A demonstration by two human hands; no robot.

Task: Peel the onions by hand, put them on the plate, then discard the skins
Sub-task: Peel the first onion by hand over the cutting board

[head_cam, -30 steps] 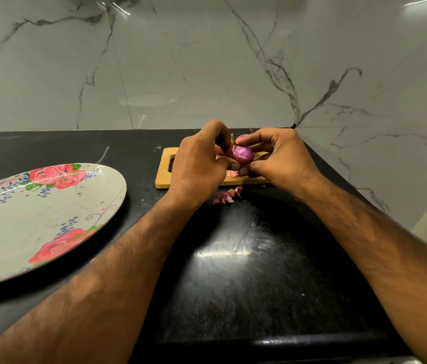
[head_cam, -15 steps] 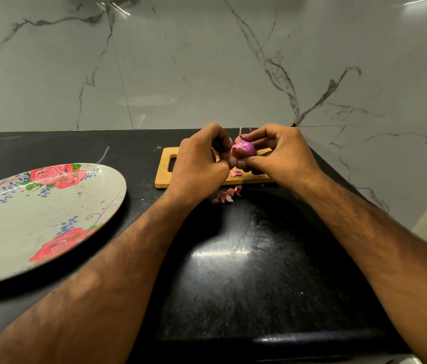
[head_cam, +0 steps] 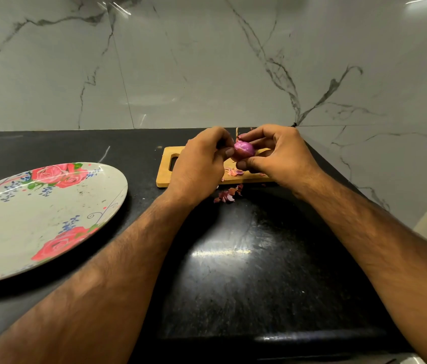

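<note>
Between left hand and right hand, onion points tip-up.

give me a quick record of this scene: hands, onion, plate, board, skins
left hand: fingers curled, thumb on the onion
right hand: grips the onion from the right
onion: purple, held above the cutting board, bits of skin at its top
plate: floral, left on the counter, no onion on it
cutting board: wooden, under the hands, skin bits on it
skins: small pile on the counter in front of the board
</note>
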